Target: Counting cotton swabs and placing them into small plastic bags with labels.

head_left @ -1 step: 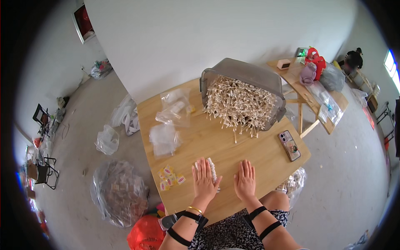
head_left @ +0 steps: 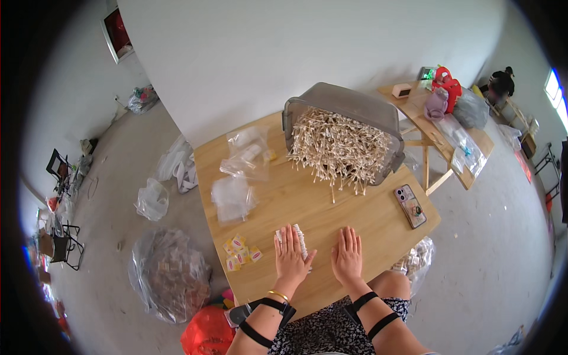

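My left hand [head_left: 289, 254] lies flat with its fingers stretched forward, covering part of a neat row of cotton swabs [head_left: 302, 241]. White swab tips show along the hand's right side; the rest is hidden under it. To the right, my right hand [head_left: 348, 257] rests palm down on the wooden table [head_left: 319, 216], fingers straight and nothing in them. Small yellow and white cards [head_left: 241, 253] lie scattered left of my left hand. Beyond both hands, a grey plastic bin [head_left: 340, 94] lies tipped on its side, loose cotton swabs [head_left: 340, 145] spilling toward its open front.
Clear plastic bags [head_left: 234, 198] lie on the table's left side. A phone [head_left: 410, 206] sits near the right edge. On the floor at left stands a big filled clear bag [head_left: 168, 275], with a red bag [head_left: 207, 332] nearer me. A side table [head_left: 423, 118] is behind at right; a person [head_left: 501, 86] is farther off.
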Demonstrator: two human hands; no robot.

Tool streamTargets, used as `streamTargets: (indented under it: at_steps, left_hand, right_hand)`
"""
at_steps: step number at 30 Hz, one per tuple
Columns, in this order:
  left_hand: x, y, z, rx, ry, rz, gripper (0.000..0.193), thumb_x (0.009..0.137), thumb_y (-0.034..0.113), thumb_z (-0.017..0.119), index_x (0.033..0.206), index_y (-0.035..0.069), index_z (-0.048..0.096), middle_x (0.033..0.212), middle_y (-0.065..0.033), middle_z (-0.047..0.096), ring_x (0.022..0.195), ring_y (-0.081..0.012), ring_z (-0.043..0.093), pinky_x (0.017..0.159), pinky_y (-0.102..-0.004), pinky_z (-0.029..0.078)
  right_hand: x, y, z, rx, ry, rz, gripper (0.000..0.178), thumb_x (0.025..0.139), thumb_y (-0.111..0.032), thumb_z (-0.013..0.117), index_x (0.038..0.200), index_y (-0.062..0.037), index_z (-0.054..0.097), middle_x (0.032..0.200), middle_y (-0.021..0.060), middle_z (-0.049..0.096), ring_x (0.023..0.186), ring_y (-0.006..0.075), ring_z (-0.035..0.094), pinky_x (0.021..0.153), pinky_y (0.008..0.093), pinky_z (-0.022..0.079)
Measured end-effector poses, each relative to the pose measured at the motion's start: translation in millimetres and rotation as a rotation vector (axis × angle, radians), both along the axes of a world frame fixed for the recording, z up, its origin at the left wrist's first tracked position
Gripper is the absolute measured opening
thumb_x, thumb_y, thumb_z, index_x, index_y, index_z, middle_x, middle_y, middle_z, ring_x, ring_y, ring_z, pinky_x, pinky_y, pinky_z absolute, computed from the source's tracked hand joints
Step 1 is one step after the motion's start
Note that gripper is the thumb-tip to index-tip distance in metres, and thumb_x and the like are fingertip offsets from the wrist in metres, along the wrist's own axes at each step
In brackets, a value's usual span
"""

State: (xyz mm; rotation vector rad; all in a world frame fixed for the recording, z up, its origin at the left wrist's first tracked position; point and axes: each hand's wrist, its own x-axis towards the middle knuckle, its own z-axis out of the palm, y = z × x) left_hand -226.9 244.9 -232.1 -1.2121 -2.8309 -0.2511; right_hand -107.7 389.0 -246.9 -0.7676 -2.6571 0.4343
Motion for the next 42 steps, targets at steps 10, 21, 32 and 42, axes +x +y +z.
streamTargets:
  at_steps: [10, 21, 32, 42]
  left_hand:
    - [-4.8, 8.9, -8.1, 0.003, -0.098, -0.019, 0.101, 0.096, 0.066, 0.038, 0.155, -0.011, 0.009, 0.164, -0.0293, 0.007, 0.154, -0.0385, 0.003, 0.125, -0.0505, 0.002]
    - [19.1, -6.9, -0.4, -0.03, -0.092, -0.125, 0.102, 0.096, 0.068, 0.037, 0.154, -0.012, 0.012, 0.163, -0.0302, 0.01, 0.154, -0.0391, 0.006, 0.125, -0.0522, 0.003]
    - [52.7, -25.0, -7.5, 0.016, -0.168, -0.146, 0.101, 0.094, 0.061, 0.048, 0.155, -0.012, 0.011, 0.163, -0.0299, 0.01, 0.154, -0.0401, 0.006, 0.124, -0.0553, 0.004]
    - [64.0, -45.0, 5.9, 0.027, -0.22, -0.135, 0.096, 0.098, 0.06, 0.043, 0.156, -0.009, 0.009, 0.163, -0.0296, 0.009, 0.153, -0.042, 0.005, 0.123, -0.0562, 0.005]
  right_hand:
    - [1.1, 0.1, 5.5, -0.006, -0.051, -0.017, 0.06, 0.098, -0.026, 0.048, 0.15, -0.0002, 0.036, 0.158, 0.0178, 0.033, 0.151, 0.0306, 0.023, 0.124, 0.0459, 0.017]
    - [0.3, -0.6, 6.2, 0.011, -0.029, -0.022, 0.057, 0.098, -0.027, 0.048, 0.148, 0.001, 0.041, 0.157, 0.0184, 0.035, 0.15, 0.0306, 0.026, 0.124, 0.0464, 0.019]
    - [0.7, 2.8, 3.5, 0.012, -0.032, -0.046, 0.06, 0.096, -0.026, 0.049, 0.149, 0.0004, 0.04, 0.157, 0.0179, 0.035, 0.15, 0.0298, 0.026, 0.124, 0.046, 0.018]
    - [1.5, 6.5, 1.8, 0.004, 0.006, -0.029, 0.059, 0.096, -0.025, 0.052, 0.148, 0.0007, 0.041, 0.156, 0.0188, 0.036, 0.148, 0.0314, 0.029, 0.124, 0.0462, 0.019]
